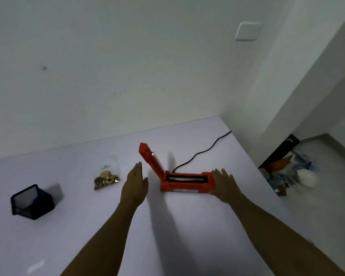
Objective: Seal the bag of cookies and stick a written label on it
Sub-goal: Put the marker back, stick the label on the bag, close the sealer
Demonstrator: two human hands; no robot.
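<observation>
Both hands are wide: the left hand hovers beside the red sealer (lid raised), the right hand touches its right end; the cookie bag lies left on the bench.

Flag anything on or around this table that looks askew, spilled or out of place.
The black mesh pen holder sits tilted at the table's left. Right of the table, a jumble of bags and wrappers lies heaped on the floor.

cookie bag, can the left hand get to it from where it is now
Probably yes. The left hand is open, just right of the cookie bag, with only bare table between them. The raised lid of the orange sealer stands on the hand's other side.
</observation>
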